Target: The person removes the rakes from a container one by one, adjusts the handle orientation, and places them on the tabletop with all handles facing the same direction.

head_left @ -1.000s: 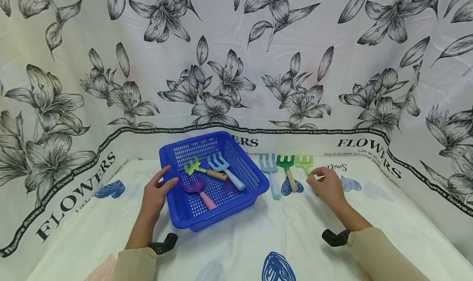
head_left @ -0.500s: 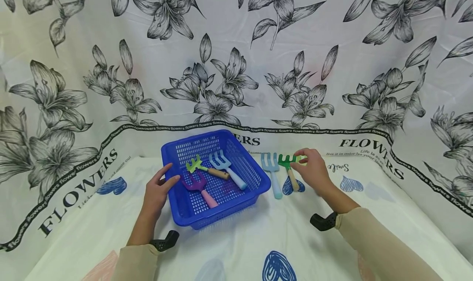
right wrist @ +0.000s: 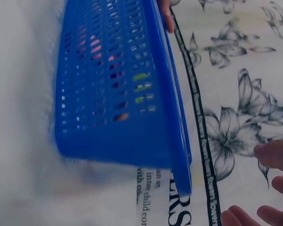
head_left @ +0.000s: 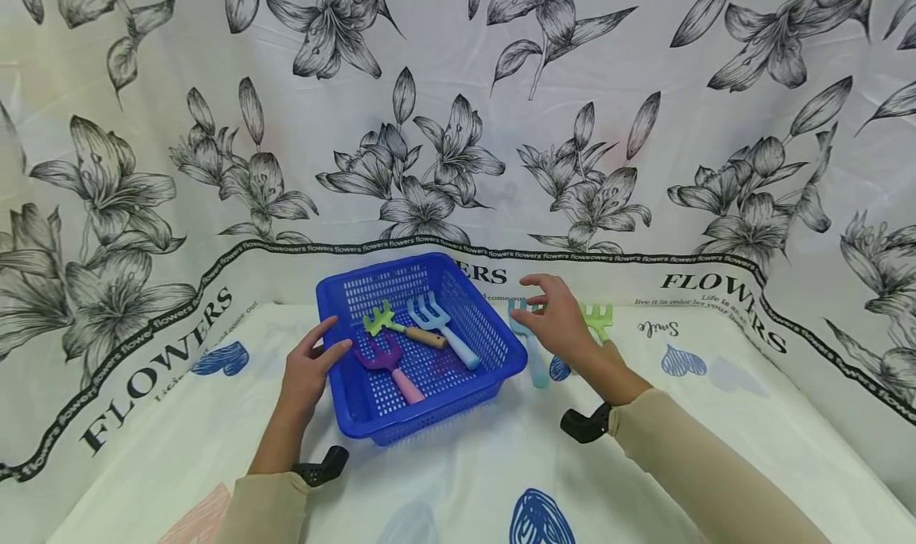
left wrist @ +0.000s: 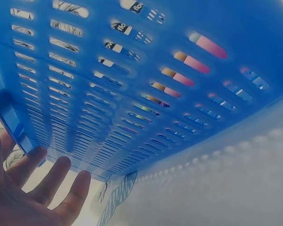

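Note:
A blue plastic basket (head_left: 429, 405) holds a purple hand fork with a pink handle (head_left: 390, 363), a light green hand rake with a wooden handle (head_left: 404, 327) and a light blue hand fork (head_left: 444, 325). My left hand (head_left: 306, 369) rests at its left rim, fingers relaxed, thumb and fingertips over the edge. Right of the basket, my right hand (head_left: 561, 313) hovers over the tines of a second light blue fork (head_left: 538, 361), thumb and fingers apart, holding nothing. Behind that wrist lies another light green rake (head_left: 596, 319). My right hand hides the dark green rake.
A white cloth with printed hearts (head_left: 541, 518) covers the table. Behind it hangs a flower-printed curtain (head_left: 458, 154), its black lettered band (head_left: 401, 244) running along the lower part. Black wrist cameras (head_left: 587, 425) sit on both wrists.
My right hand has moved left from the light green rake's handle, past the dark green rake, to the light blue fork. The left hand has stayed at the basket rim.

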Tool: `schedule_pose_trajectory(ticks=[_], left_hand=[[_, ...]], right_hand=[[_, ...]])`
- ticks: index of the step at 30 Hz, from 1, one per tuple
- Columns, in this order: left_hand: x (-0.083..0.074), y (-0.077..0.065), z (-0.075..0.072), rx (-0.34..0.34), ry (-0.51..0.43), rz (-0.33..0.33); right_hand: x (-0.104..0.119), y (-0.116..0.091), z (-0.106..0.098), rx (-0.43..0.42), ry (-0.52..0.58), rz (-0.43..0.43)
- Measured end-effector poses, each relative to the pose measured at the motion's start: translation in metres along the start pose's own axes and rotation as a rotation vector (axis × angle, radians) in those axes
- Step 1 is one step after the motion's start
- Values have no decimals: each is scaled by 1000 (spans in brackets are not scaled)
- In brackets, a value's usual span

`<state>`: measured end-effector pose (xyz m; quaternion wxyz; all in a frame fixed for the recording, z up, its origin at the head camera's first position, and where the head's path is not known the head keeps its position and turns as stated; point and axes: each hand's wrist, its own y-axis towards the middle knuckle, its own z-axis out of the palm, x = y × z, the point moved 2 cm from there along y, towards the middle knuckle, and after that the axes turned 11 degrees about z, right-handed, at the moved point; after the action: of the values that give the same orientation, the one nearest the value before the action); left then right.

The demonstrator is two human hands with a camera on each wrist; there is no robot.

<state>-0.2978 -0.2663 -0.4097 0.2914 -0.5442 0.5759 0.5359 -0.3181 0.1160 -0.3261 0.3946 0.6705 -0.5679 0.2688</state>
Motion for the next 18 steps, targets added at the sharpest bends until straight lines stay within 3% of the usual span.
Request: schedule_pose_trajectory(ticks=[10,18], left_hand=[[0,0,0,3,4,7],[-1,-1,1,-2,-2,15]], right_hand=[[17,2,32,138,88,17],[18,4,61,356,211,177]])
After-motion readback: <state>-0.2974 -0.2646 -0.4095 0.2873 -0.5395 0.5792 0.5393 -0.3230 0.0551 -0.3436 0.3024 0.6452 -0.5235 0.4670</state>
